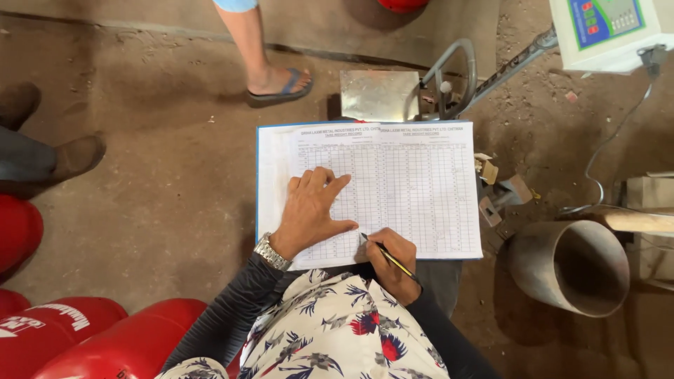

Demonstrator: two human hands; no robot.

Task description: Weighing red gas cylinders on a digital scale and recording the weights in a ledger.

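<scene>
An open record book [414, 182] with printed tables lies on my lap, its pages filled with rows of handwritten entries. My left hand [312, 207] rests flat on the left page, fingers spread, with a metal watch [271, 251] on the wrist. My right hand [394, 261] grips a dark pen [385, 255] at the bottom edge of the book, the tip touching the paper near the middle fold.
Red cylinders [105, 337] lie at the lower left. A rusty metal pipe piece [572, 265] sits to the right. A weighing scale platform [379, 95] and its display unit [607, 28] stand beyond the book. Another person's foot in a sandal [277, 84] and boots [49, 154] are nearby.
</scene>
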